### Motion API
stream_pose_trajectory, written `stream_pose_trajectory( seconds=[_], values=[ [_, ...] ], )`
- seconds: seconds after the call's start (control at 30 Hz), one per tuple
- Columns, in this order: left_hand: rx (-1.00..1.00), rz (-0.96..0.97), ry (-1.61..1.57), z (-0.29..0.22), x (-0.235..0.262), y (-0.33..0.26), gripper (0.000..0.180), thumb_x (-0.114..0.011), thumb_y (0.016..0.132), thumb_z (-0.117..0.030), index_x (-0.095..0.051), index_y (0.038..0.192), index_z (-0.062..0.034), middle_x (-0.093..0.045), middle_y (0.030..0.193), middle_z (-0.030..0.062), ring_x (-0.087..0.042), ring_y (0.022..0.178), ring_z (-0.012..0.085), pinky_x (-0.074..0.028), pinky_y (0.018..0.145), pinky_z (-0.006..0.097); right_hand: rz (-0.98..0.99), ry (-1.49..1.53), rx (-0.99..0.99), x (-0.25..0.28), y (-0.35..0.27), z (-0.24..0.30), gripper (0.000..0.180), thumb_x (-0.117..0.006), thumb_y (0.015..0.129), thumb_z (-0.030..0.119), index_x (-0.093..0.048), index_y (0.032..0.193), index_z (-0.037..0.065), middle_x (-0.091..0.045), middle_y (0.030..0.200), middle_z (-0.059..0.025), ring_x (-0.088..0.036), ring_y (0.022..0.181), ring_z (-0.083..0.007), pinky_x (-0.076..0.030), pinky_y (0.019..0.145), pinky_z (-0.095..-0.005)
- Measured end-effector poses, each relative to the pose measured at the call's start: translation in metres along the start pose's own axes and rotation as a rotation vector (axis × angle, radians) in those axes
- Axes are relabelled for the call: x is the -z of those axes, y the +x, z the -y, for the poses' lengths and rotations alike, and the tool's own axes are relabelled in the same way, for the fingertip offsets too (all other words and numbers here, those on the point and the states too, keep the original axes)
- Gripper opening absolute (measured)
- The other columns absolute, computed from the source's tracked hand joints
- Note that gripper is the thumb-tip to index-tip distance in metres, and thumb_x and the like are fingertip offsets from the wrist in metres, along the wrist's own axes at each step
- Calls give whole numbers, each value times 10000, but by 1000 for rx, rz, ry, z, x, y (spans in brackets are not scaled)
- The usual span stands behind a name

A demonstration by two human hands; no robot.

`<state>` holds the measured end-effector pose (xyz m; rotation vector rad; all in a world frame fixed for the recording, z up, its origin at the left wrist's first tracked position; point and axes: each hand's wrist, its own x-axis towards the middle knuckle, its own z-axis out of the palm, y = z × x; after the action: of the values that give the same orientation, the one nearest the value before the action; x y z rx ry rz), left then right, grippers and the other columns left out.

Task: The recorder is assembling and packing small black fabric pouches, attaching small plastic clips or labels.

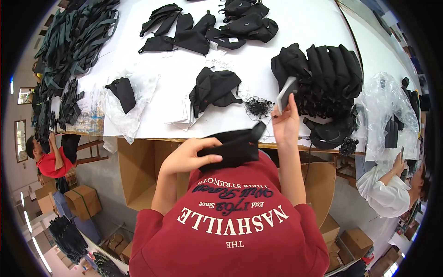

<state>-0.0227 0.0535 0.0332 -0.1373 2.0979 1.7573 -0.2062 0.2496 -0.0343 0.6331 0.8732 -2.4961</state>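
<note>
Black pouch (pixel 235 150) up off the table, at its near edge, close against the front of a red shirt (pixel 230 231); a tab sticks up at the pouch's right end. Left hand (pixel 191 154) grasping the pouch by its left end, thumb across the near face, forefinger along the top; remaining fingers hidden, cannot tell whether inside or behind. Right hand (pixel 287 119) raised to the right of the pouch, fingers pinched on 1 flat pale piece with a darker face (pixel 287 94); its kind cannot be told. Just left of that hand, a tangle of black cord (pixel 258 107) on the white table (pixel 175 69). Farther left, a heap of black pouches (pixel 216 90), with white sheets (pixel 183 113) beside its left side. Left again, 1 black item (pixel 122 94) lying on clear plastic (pixel 145 94). To the right, a packed row of black pouches (pixel 334 69); clear wrapping (pixel 374 104) beyond it. Far side: more pouches in 2 loose groups (pixel 198 39). Far left, a mass of dark straps (pixel 76 37). Nearby, 2 other people: red top (pixel 55 164) at left, white sleeve (pixel 383 191) at right.
</note>
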Motion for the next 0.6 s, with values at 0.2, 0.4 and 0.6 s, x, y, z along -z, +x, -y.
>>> stream_pose_trajectory(
  seconds=[0.2,0.4,0.6],
  values=[
    [-52,7,148,-17,-6,5,229,-644,854,-230,-604,997,-56,-630,667,99,-564,560,180,-423,554,283,106,-348,-98,6,-11,-21,360,-507,947,378,-516,703,113,-405,523,16,-366,440,-105,-294,440,-246],
    [3,-101,111,-16,-7,2,266,-671,833,-248,-595,996,-53,-670,759,132,-630,656,242,-452,603,304,28,-616,408,5,3,-18,335,-567,949,286,-490,666,125,-388,562,87,-311,486,0,-199,440,-203],
    [115,-307,400,-8,8,24,244,-750,729,-165,-601,842,-8,-674,896,86,-639,831,220,-482,732,321,297,-940,505,5,3,18,404,-645,904,186,-426,578,94,-321,581,117,-240,543,1,-169,479,-214]
  ],
)
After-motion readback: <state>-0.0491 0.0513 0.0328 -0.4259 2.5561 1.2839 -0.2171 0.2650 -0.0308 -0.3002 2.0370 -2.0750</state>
